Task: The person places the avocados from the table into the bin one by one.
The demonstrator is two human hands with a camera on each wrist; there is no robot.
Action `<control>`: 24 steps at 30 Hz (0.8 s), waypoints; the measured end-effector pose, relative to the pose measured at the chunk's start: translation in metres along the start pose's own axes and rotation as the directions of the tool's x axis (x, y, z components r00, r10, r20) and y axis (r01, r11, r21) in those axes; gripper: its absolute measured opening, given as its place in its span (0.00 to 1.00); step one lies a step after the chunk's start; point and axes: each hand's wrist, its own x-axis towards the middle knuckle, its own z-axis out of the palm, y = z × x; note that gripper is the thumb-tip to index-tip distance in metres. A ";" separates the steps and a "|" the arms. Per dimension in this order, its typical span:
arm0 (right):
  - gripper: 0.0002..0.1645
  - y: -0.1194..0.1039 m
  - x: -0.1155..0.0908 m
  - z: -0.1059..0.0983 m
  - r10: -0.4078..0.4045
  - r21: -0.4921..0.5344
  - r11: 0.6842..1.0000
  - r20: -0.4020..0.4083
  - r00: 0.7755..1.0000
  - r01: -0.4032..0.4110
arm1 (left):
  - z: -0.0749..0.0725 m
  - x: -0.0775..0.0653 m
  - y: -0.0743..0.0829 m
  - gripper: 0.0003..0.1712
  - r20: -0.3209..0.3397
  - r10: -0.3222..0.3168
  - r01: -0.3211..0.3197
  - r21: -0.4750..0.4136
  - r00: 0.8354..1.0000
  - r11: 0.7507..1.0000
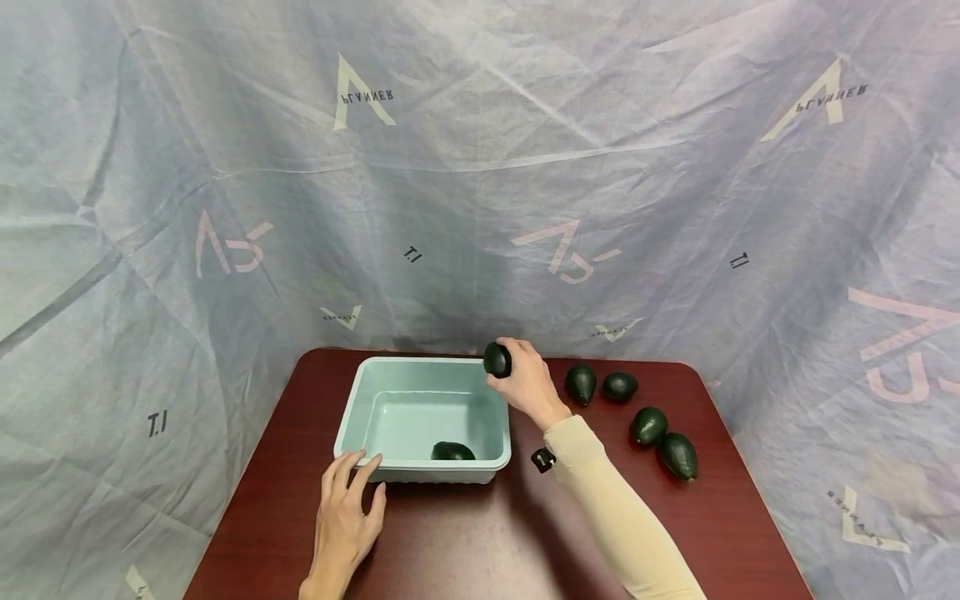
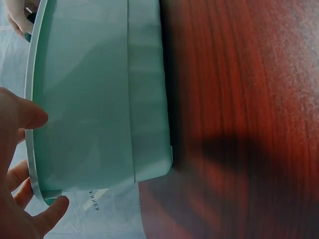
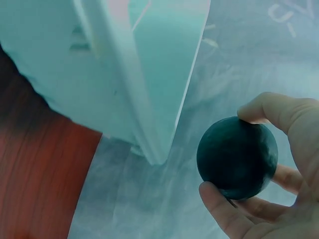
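My right hand [image 1: 528,385] holds a dark green avocado [image 1: 497,360] between thumb and fingertips, over the back right corner of a pale green plastic bin [image 1: 423,466]. The right wrist view shows this avocado [image 3: 237,158] gripped beside the bin's outer corner [image 3: 149,144]. Another avocado [image 1: 453,451] lies inside the bin near its front wall, partly hidden by the rim. At the bin's front left corner is my left hand [image 1: 347,508], its spread, relaxed fingers touching the rim. In the left wrist view, the thumb [image 2: 32,115] lies over the bin's outer wall [image 2: 87,99].
Several avocados lie right of the bin: two at the back, one upright-looking [image 1: 581,384] and one sideways [image 1: 620,387], and two nearer, an avocado [image 1: 648,427] beside another [image 1: 678,456]. The dark red table [image 1: 450,542] is bounded by a grey printed cloth [image 1: 480,208].
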 end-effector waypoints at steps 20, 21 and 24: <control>0.40 -0.024 0.004 0.030 -0.070 -0.045 0.996 0.173 0.982 0.079 | 0.000 -0.001 -0.002 0.27 0.001 0.001 -0.001 0.002 1.000 1.000; 0.40 -0.025 0.005 0.031 -0.068 -0.048 0.996 0.190 0.979 0.079 | 0.000 -0.001 -0.003 0.27 0.003 0.001 -0.001 0.002 1.000 1.000; 0.41 -0.027 0.005 0.034 -0.057 -0.067 0.995 0.246 0.968 0.076 | 0.001 -0.001 -0.003 0.27 0.003 0.007 -0.007 0.003 1.000 1.000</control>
